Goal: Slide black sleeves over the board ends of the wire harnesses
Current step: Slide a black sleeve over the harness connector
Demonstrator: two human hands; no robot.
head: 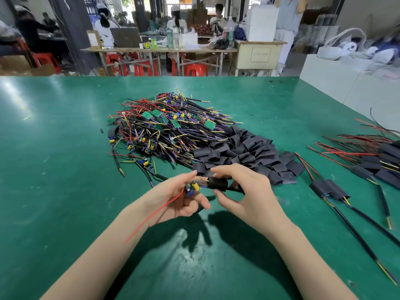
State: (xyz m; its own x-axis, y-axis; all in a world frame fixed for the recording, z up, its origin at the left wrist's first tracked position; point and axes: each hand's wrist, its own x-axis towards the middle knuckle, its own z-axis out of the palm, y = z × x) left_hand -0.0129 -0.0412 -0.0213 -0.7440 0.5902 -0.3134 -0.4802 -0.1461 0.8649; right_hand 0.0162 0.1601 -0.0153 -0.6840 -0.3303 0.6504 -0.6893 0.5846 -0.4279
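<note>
Two hands meet low over the green table [65, 148]. Left hand [179, 200] pinches the board end of a wire harness [193, 188], its blue and yellow capacitors showing between the fingers, a red wire [155, 215] trailing across the wrist. Right hand [244, 191] grips a black sleeve [217, 184] between thumb and fingers, its mouth against the board. Behind lies a heap of unsleeved harnesses [164, 131], beside it a pile of loose sleeves [249, 152]; sleeved harnesses [331, 189] lie at right
</note>
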